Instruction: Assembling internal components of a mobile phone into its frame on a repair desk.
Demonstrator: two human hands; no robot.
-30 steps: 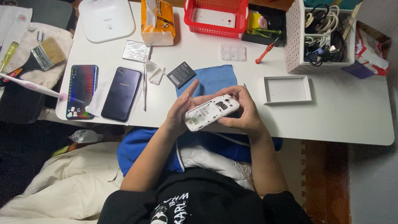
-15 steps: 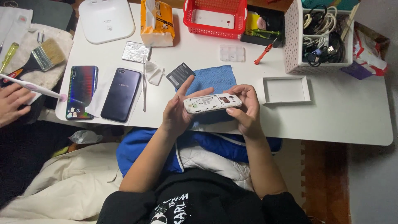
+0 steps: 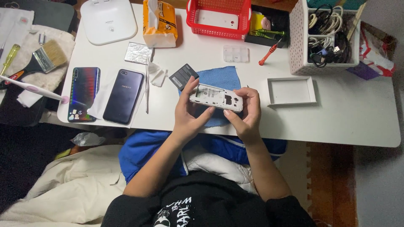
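Both my hands hold a small white phone with its back cover off, inner side up, just above a blue cloth on the white table. My left hand grips its left end, thumb under the body. My right hand grips the right end, fingers curled over the top edge. A black battery lies on the cloth's left corner, just beyond my left fingertips.
Two dark phones and a thin metal tool lie left. A white square tray sits right of my hands. Further back stand a red basket, tissue pack, red screwdriver and a cable basket.
The white phone has turned from tilted to nearly level and lies closer to the table. Another person's hand seen at the left edge half a second ago is gone.
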